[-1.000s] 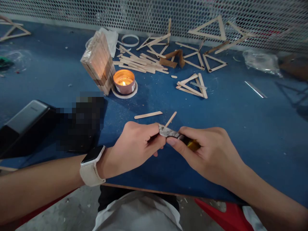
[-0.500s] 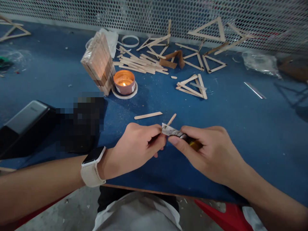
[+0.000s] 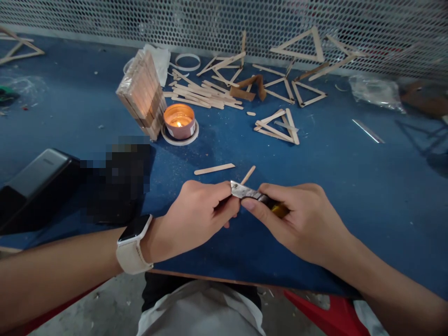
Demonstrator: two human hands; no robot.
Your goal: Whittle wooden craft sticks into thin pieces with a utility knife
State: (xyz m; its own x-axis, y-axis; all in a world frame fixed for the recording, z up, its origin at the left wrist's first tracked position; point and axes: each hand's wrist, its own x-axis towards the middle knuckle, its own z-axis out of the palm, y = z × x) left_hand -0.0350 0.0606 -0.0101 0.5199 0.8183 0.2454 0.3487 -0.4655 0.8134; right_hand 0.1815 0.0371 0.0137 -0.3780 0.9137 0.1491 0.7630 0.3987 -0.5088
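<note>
My left hand (image 3: pixel 201 217) is closed in a pinch on a wooden stick (image 3: pixel 249 173), whose rounded far end points up and to the right. In my right hand (image 3: pixel 301 219) is a utility knife (image 3: pixel 264 199), its blade lying over the stick right beside my left fingertips. The blade hides where it meets the wood. Just beyond my hands, a loose stick (image 3: pixel 214 169) with one slanted end lies on the blue table (image 3: pixel 332 158).
A lit candle (image 3: pixel 179 122) stands beside a wrapped bundle of sticks (image 3: pixel 142 95). Behind are a pile of loose sticks (image 3: pixel 199 94) and several stick triangles (image 3: pixel 278 126). Dark devices (image 3: pixel 42 182) lie at the left. A perforated metal screen (image 3: pixel 224 28) runs along the back.
The knife and my right hand have moved slightly left, bringing the blade against my left fingertips and over the stick. The whole view has shifted a little.
</note>
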